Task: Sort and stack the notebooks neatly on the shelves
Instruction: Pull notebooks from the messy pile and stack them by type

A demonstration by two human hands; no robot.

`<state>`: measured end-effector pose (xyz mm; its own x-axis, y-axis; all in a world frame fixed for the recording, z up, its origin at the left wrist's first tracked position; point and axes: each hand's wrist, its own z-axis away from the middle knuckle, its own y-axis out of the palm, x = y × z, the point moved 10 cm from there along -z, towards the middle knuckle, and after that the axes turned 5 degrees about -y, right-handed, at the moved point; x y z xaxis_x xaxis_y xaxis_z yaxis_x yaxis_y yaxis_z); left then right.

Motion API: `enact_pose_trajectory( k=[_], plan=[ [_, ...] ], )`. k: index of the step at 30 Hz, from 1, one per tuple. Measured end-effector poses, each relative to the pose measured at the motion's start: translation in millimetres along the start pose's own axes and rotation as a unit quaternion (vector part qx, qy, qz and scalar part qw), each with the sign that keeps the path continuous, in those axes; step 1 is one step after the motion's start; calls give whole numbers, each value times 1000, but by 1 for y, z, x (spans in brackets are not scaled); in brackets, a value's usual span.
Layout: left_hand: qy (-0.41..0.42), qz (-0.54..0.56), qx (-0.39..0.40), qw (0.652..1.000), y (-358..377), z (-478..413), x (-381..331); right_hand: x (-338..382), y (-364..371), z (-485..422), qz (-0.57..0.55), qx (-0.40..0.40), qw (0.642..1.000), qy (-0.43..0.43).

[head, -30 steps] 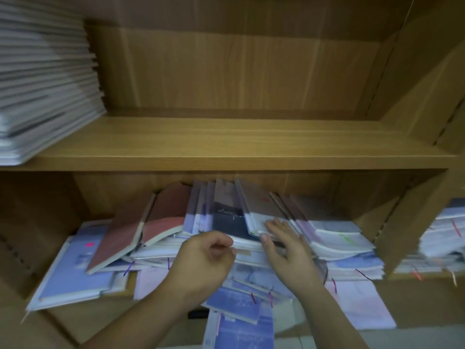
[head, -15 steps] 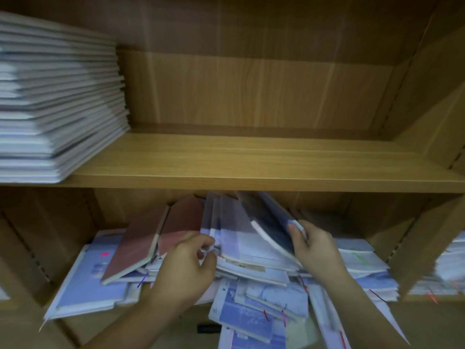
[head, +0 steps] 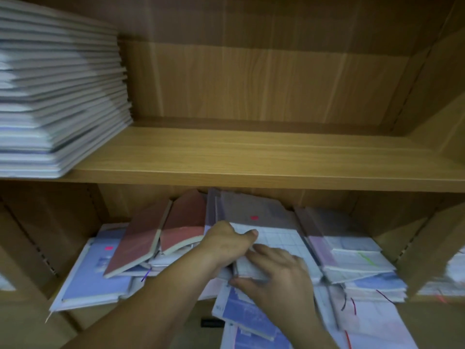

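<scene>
OK, both hands are working in the lower compartment (head: 372, 212), inside the loose jumble of notebooks. Left hand (head: 226, 245) is curling round the left edge of the grid-covered notebook (head: 279, 239), thumb lying on the cover. Right hand (head: 279, 275) is gripping its near edge, fingers spread on top and thumb tucked under, likely so the whole thickness lifts as one piece. That notebook is sitting at the pile's centre, leaning back against others at 12 o'clock. Two red-brown notebooks (head: 161, 235) are leaning at 10 o'clock of the hands, propped on the mess. A right-hand heap (head: 357, 263) is slumping at 3 o'clock, and a blue notebook (head: 246, 313) is sliding off the front at 6 o'clock. A neat stack (head: 57, 96) is sitting on the upper shelf (head: 251, 157) at 10 o'clock, with bare board beside it, probably the drop spot. Judging it as mid-pick, with most sorting not yet done. Motion blur is hiding the titles.
</scene>
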<state>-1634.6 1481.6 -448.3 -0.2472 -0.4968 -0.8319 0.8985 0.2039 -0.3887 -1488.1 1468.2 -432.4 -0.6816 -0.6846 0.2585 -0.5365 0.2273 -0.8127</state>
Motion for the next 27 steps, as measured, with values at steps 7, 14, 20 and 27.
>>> enact_pose_trajectory(
  k=[7,14,20,27],
  plan=[
    [142,-301,-69,940,46,35,-15,-103,-7,35,-205,13,965,165],
    [68,-108,-58,990,27,26,13,-89,16,33,-60,135,984,96],
    [-14,67,-64,996,24,21,1,-94,12,21,-118,58,982,133],
    [-26,61,-58,996,60,12,-15,-104,6,29,-317,50,936,146]
  ],
)
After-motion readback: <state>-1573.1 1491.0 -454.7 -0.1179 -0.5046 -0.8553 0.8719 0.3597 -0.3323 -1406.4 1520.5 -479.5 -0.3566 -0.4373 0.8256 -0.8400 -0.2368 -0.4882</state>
